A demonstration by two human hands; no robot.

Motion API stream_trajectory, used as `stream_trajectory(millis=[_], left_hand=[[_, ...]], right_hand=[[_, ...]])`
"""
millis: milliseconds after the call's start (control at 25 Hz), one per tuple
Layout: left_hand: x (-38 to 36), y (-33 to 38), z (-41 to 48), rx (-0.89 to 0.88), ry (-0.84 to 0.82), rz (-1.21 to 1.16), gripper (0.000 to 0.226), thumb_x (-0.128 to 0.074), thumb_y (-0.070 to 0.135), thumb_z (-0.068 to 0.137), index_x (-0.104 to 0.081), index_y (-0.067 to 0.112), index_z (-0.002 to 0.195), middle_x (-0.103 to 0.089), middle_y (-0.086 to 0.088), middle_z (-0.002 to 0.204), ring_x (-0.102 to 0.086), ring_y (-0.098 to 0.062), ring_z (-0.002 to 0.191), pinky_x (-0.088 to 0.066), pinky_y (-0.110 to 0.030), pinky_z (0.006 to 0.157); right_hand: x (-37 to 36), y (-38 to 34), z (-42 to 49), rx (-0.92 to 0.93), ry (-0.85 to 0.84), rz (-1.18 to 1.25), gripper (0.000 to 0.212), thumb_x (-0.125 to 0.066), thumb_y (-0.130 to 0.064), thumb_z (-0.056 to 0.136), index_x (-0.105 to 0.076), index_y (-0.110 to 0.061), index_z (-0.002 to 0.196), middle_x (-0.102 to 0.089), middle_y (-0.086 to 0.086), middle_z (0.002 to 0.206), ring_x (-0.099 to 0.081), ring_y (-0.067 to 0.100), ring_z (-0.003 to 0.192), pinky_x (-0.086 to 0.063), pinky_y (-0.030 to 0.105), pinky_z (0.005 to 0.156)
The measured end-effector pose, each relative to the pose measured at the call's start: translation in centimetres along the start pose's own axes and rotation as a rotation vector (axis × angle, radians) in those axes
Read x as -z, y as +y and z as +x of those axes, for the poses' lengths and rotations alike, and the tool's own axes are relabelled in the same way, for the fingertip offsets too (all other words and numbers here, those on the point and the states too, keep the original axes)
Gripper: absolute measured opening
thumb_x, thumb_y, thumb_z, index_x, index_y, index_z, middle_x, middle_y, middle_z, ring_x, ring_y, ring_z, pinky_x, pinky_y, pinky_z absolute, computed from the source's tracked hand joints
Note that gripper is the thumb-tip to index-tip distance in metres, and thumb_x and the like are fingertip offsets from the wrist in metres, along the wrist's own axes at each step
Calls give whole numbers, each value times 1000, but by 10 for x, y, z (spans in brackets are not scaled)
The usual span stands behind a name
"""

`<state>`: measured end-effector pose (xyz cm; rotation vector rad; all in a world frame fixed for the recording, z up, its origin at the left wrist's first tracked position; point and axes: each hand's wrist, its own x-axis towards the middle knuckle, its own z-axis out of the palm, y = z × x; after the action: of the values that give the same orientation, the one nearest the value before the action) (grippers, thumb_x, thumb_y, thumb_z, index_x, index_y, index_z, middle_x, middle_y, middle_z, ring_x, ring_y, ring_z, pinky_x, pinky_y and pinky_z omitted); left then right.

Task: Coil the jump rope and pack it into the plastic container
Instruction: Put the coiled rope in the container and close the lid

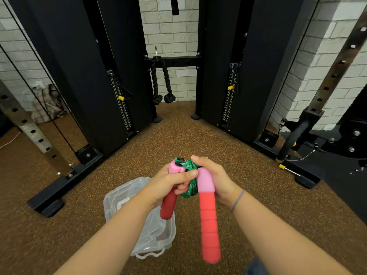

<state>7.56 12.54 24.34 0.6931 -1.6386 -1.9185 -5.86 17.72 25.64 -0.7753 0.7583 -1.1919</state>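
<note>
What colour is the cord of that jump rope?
Green with lighter flecks, a braided look; the cord shows bundled between both hands in the head view.

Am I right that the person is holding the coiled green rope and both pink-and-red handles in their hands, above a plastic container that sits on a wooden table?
Not quite: the plastic container sits on the speckled brown floor, not a wooden table, as the head view shows. The rest holds: the left hand and right hand grip the coiled green rope and both pink-and-red handles above it.

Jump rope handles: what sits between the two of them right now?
In the head view, the bunched green rope lies between the handles, pinched by the left hand and right hand.
</note>
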Motion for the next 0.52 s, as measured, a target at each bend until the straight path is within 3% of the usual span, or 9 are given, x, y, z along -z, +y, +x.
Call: stream_trajectory(millis=[120, 240, 320, 400, 480, 520], left_hand=[[-4, -5, 3, 25, 32, -11, 37, -68, 18, 72, -43, 23, 45, -35, 9, 40, -29, -7, 38, -26, -17, 41], [-5, -7, 4, 65, 95, 11, 34, -66, 20, 72, -48, 23, 43, -39, 10, 41, -34, -6, 40, -31, -16, 45], [-5, -8, 5, 72, 154, 32, 24, -69, 26, 70, -58, 22, 49, -51, 7, 47, -45, -7, 45, -40, -19, 51], [-4, -11, 5, 84, 202, 19, 12, -73, 30, 67, -69, 19, 69, -67, -2, 67, -62, -16, 65, -50, -32, 70], [-5, -15, 4, 102, 233, -5, 32, -76, 32, 68, -70, 12, 92, -73, -10, 90, -68, -22, 84, -52, -38, 83], [-7, -17, 5, 106, 266, -33, 38, -77, 33, 69, -68, 11, 98, -73, -11, 95, -68, -23, 85, -53, -38, 81]], right_hand=[[7, 0, 2, -31, 43, -24, 29, -58, -28, 80, -68, -1, 74, -68, 11, 61, -65, 20, 51, -55, 24, 54], [13, 7, 7, -25, 164, -4, 40, -63, -32, 75, -60, 2, 95, -67, 12, 68, -63, 21, 54, -55, 26, 55], [16, 10, 11, 17, 257, -56, 35, -68, -33, 73, -63, -1, 85, -64, 12, 66, -60, 21, 50, -51, 25, 52], [18, 9, 12, 72, 395, -169, 30, -73, -35, 73, -59, -12, 61, -54, 4, 56, -49, 16, 46, -42, 25, 49], [23, 9, 14, 108, 487, -302, 45, -74, -41, 74, -46, -20, 47, -43, -2, 50, -38, 13, 47, -33, 26, 51], [24, 11, 15, 118, 504, -353, 48, -74, -48, 72, -44, -20, 47, -42, -1, 52, -38, 13, 50, -32, 27, 53]])
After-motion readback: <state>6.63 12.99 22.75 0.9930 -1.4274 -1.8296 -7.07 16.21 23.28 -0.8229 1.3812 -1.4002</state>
